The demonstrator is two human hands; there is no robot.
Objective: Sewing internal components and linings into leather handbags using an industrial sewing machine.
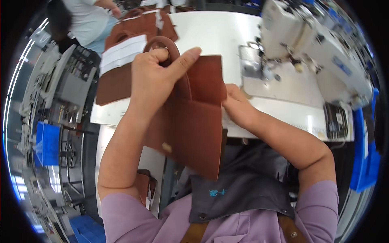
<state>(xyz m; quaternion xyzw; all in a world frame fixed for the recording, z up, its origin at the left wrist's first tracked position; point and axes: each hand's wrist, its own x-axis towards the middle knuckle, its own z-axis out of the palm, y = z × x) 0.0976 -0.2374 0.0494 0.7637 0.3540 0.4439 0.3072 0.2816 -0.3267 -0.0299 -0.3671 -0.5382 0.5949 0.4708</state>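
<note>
A brown leather handbag [186, 129] is held up in front of my chest, tilted, its lower part slightly blurred. My left hand [156, 75] has its fingers curled round the rolled handle [172, 46] at the top, the thumb stretched out to the right. On the bag's right edge rests my right hand [238, 103], gripping it near the upper panel, with its fingers partly hidden behind the leather. A small gold-coloured metal piece [167, 147] shows on the bag's front. Behind my left hand, more brown bags [135, 24] with a white sheet [123, 52] lie on the table.
A white sewing machine [300, 44] stands on the right of the white table [214, 30]. A dark tray [337, 121] sits at the table's right edge. Below my left forearm lies another brown leather piece [142, 185]. Another person [87, 22] is at the far left.
</note>
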